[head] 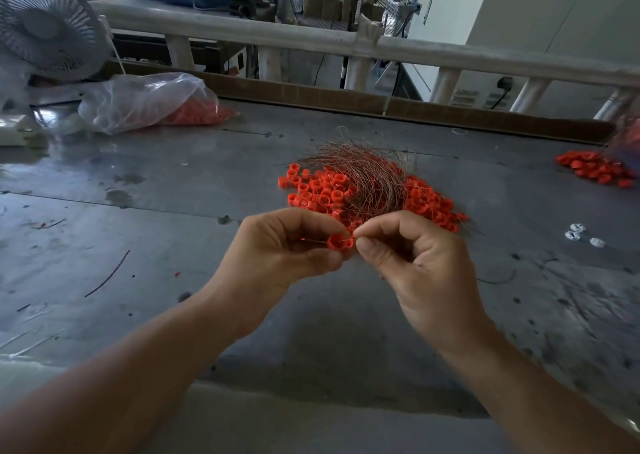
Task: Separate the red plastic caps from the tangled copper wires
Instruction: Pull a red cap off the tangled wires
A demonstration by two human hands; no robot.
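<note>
Red cap pinched in the left hand, just this side of the heap, while the right hand nips what looks like a fine wire at it. Most of the work looks ahead: caps crowd the copper tangle. A smaller pile sits far right, apparently sorted.

Both hands are up close over the metal table: left hand pinches a red cap, right hand pinches a thin wire at it, just in front of the wire tangle on the cap pile.
</note>
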